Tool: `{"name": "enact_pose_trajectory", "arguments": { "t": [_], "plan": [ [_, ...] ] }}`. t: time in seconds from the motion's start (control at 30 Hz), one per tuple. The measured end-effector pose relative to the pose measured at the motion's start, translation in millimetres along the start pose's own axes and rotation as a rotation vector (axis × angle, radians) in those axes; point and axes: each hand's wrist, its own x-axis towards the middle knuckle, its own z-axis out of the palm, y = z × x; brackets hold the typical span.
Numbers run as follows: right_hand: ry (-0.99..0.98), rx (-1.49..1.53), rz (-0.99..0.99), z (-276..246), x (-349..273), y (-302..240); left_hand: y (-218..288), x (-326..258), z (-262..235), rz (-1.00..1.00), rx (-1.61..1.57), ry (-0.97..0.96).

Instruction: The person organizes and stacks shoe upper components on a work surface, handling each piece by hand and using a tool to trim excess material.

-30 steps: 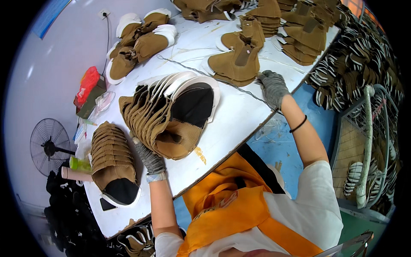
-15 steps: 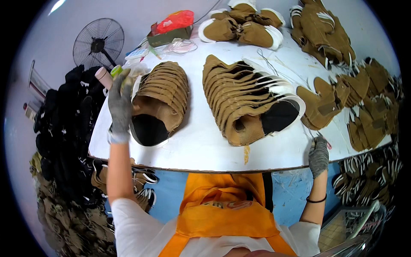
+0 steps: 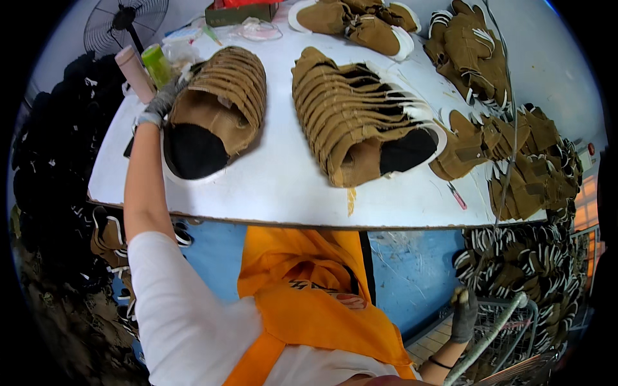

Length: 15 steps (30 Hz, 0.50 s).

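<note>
My left hand [image 3: 166,103], in a grey glove, reaches along the left side of a stack of brown shoe uppers [image 3: 233,82] with a black lining at the near end. Its fingers stretch toward the stack's far end and are partly hidden there. To the right stands a second, fanned stack of brown uppers [image 3: 335,119] with white edges. My right hand [image 3: 465,314], gloved with bare fingertips, is below the table's front edge beside a wire cart [image 3: 508,321]. Its fingers are curled, and nothing shows in them. Pink-handled thread snips [image 3: 458,196] lie on the table near its right front.
A pink bottle [image 3: 134,74] and a green bottle [image 3: 156,64] stand beside my left hand. More brown uppers [image 3: 524,174] are heaped along the right side. A fan [image 3: 124,19] is at the far left. A cable [image 3: 512,128] hangs at the right.
My left hand has moved in against the left stack's side. My right hand has left the snips on the table and dropped below its edge toward the cart. The view has shifted.
</note>
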Motion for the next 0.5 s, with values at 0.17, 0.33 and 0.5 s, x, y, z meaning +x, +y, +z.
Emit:
{"name": "enact_pose_trajectory", "arguments": {
  "t": [0.17, 0.33, 0.5],
  "plan": [
    [0.23, 0.079, 0.148, -94.0, -85.9, 111.6, -20.9, -9.8, 10.3, -0.074, -0.448, -0.131],
    [0.33, -0.216, 0.249, -134.7, -134.4, 174.9, 26.1, -26.0, 32.4, 0.08, -0.217, -0.229],
    [0.158, -0.203, 0.231, -112.3, -108.2, 144.0, -21.7, -14.5, 48.2, 0.515, 0.57, -0.12]
  ]
}}
